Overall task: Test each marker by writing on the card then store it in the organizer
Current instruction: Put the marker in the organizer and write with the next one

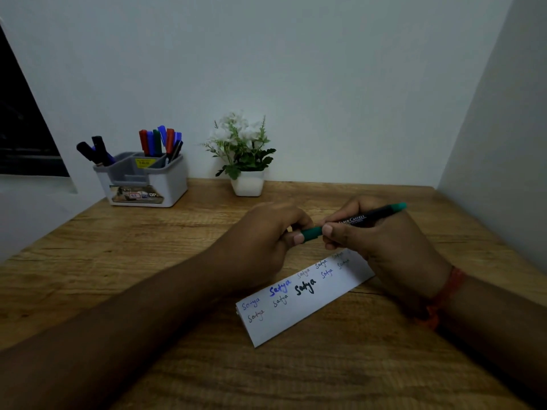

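Observation:
Both my hands hold one black marker [361, 218] with a green cap and green end, level above the wooden desk. My right hand [373, 235] grips the black barrel. My left hand [266, 235] pinches the green cap [312, 233]; cap and barrel look joined. Below the hands lies a long white card [302, 303] with several handwritten words in blue, black and red. The grey-and-white organizer [145, 180] stands at the back left, with black markers in its left compartment and red, blue and green ones [158, 142] in its rear compartment.
A small white pot with a green plant and white flowers [244, 155] stands at the back centre against the wall. A wall closes the desk on the right. A dark window sits at far left. My right wrist wears an orange band.

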{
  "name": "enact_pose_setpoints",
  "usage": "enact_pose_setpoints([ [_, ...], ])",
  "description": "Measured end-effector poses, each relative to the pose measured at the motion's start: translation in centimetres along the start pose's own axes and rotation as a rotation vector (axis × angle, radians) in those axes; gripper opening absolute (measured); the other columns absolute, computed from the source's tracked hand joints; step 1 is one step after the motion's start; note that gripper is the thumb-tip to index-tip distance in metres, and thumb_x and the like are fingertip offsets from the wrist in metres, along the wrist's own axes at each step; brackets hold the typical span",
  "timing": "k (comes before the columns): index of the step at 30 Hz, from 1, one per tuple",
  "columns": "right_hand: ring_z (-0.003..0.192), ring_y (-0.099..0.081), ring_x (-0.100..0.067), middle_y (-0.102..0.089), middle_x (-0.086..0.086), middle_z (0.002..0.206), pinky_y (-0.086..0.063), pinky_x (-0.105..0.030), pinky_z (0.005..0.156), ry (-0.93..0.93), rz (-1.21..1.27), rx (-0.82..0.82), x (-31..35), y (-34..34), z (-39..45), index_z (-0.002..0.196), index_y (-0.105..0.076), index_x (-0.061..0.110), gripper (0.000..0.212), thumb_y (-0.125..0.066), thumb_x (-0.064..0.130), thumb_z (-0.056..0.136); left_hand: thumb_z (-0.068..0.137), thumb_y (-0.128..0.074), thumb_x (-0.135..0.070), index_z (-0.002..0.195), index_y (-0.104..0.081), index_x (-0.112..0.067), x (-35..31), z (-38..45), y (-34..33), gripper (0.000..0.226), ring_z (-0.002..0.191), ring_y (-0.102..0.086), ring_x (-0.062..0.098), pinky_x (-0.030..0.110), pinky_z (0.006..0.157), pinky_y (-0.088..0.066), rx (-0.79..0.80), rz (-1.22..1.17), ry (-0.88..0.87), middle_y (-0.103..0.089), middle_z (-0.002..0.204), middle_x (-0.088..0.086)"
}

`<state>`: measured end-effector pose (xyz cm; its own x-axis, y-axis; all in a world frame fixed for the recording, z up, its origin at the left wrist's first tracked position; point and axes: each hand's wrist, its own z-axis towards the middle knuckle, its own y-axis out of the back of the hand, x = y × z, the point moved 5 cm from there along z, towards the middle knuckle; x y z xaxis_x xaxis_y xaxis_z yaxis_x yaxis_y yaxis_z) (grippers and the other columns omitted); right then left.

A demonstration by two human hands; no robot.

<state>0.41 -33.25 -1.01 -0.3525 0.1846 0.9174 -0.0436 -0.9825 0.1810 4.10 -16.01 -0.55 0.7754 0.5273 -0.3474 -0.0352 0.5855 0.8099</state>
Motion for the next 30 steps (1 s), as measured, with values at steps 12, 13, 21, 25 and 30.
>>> enact_pose_setpoints([
  [12, 0.09, -0.076, -0.035, -0.07, -0.018, 0.101, -0.064, -0.047, 0.074, -0.13, 0.159, -0.104, 0.1, -0.7, 1.7, 0.106, -0.051, 0.012, 0.016, -0.046, 0.028, 0.105, 0.1, -0.047, -0.046, 0.142, -0.043, -0.033, 1.4, -0.1, 1.4, 0.044, 0.131, -0.043, 0.01, 0.037, 0.107, -0.036, 0.064, 0.099, 0.144, -0.049, 0.139, -0.012],
  [13, 0.09, -0.075, -0.038, -0.068, -0.02, 0.103, -0.064, -0.047, 0.07, -0.161, 0.139, -0.091, 0.2, -1.0, 1.8, 0.106, -0.049, 0.015, 0.015, -0.045, 0.029, 0.106, 0.1, -0.044, -0.05, 0.148, -0.034, -0.034, 2.1, -0.3, 1.7, 0.052, 0.139, -0.034, 0.015, 0.044, 0.115, -0.027, 0.12, 0.183, 0.177, -0.041, 0.15, -0.008],
  [21, 0.094, -0.072, -0.031, -0.054, -0.021, 0.106, -0.065, -0.044, 0.073, -0.225, -0.184, 0.14, 1.6, -7.0, 5.9, 0.113, -0.054, 0.009, 0.022, -0.067, 0.007, 0.095, 0.088, -0.012, -0.079, 0.154, 0.015, -0.038, 7.7, -4.8, 6.7, 0.083, 0.151, 0.017, 0.02, 0.06, 0.119, 0.005, 0.325, 0.536, 0.349, 0.016, 0.165, -0.008],
  [25, 0.077, -0.071, -0.024, -0.062, -0.008, 0.083, -0.064, -0.045, 0.074, -0.097, -0.37, 0.168, 2.4, -11.8, 8.8, 0.107, -0.061, 0.012, 0.021, -0.074, 0.013, 0.091, 0.067, 0.009, -0.085, 0.151, 0.021, -0.041, 11.4, -8.5, 9.8, 0.096, 0.149, 0.024, 0.023, 0.06, 0.118, 0.01, 0.335, 0.588, 0.457, 0.022, 0.163, -0.007],
  [30, 0.077, -0.067, -0.015, -0.074, -0.007, 0.09, -0.054, -0.026, 0.069, 0.095, -0.556, 0.08, 5.0, -17.7, 12.6, 0.099, -0.069, 0.013, 0.01, -0.068, 0.021, 0.095, 0.061, 0.018, -0.087, 0.151, 0.02, -0.041, 15.3, -12.3, 12.7, 0.101, 0.147, 0.03, 0.023, 0.062, 0.116, 0.013, 0.288, 0.628, 0.532, 0.026, 0.162, -0.006],
])
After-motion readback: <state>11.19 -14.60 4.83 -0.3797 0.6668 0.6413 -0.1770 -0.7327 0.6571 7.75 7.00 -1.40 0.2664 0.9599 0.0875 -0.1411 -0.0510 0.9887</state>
